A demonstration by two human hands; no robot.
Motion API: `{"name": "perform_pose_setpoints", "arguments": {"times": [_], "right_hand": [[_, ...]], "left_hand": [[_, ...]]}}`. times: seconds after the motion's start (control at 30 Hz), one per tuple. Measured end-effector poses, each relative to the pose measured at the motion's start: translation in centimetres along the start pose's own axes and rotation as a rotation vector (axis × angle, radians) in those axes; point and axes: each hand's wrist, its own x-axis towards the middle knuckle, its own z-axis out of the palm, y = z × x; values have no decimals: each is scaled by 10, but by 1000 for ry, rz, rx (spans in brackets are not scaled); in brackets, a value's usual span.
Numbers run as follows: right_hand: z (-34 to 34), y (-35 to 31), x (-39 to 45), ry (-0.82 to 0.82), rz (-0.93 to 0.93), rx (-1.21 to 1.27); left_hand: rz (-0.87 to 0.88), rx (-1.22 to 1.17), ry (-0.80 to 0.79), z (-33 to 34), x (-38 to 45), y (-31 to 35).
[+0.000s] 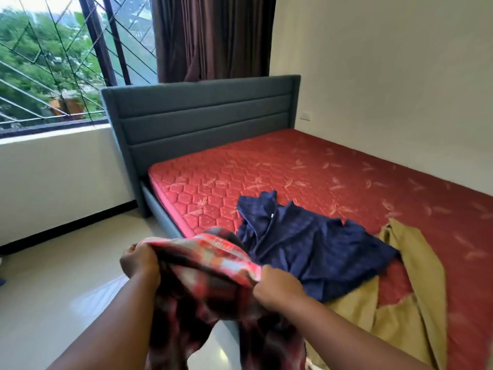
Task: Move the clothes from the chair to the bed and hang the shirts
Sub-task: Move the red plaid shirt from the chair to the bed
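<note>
Bedroom setup is pretty bare: a red quilted mattress (306, 177) is set in a grey upholstered bed frame (202, 113) up around 12 o'clock, backed by a barred window (53, 62) at 10 o'clock and a brown curtain (213, 36). A navy shirt (306, 241) is spread on the mattress near centre, with a mustard-yellow garment (416, 289) laid beside it toward 4 o'clock. Down at 6 o'clock a red plaid shirt (208, 276) is held up off the bed edge, its bunched fabric gripped by the curled fingers of the left hand (140, 260) and pinched by the right hand (277, 288).
</note>
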Motion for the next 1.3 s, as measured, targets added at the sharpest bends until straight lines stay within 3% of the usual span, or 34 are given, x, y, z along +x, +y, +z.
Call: {"name": "perform_pose_setpoints", "arguments": {"times": [0.1,0.17,0.3,0.4,0.47,0.63,0.7,0.8,0.9,1.07,1.13,1.2,1.3], "right_hand": [[-6,-22,44,-212,36,-140],[-16,-35,74,-257,72,-203],[-76,-45,143,-236,108,-360],[-160,-20,200,-121,295,-223],[-228,6,226,96,302,-162],[-383,60,265,1126,178,240],[-419,71,275,1331,96,355],[-443,78,292,1463,-55,504],[-431,86,319,1467,-116,609],[-338,104,354,1344,-142,807],[-260,119,362,1223,-104,750],[-173,140,366,1115,-36,540],[-53,166,350,797,66,213]], "left_hand": [[-58,86,-98,51,45,25],[-43,121,-184,89,72,46],[50,283,-341,169,94,101],[260,415,-532,248,80,156],[361,373,-688,299,50,202],[465,-99,-1009,406,-15,308],[468,-284,-1106,442,-32,332],[446,-428,-1154,503,-24,342],[445,-362,-1096,559,0,318],[558,-329,-1057,555,-6,196],[633,-121,-1052,533,12,123],[707,206,-1160,503,42,40],[943,634,-1379,458,98,-58]]}}
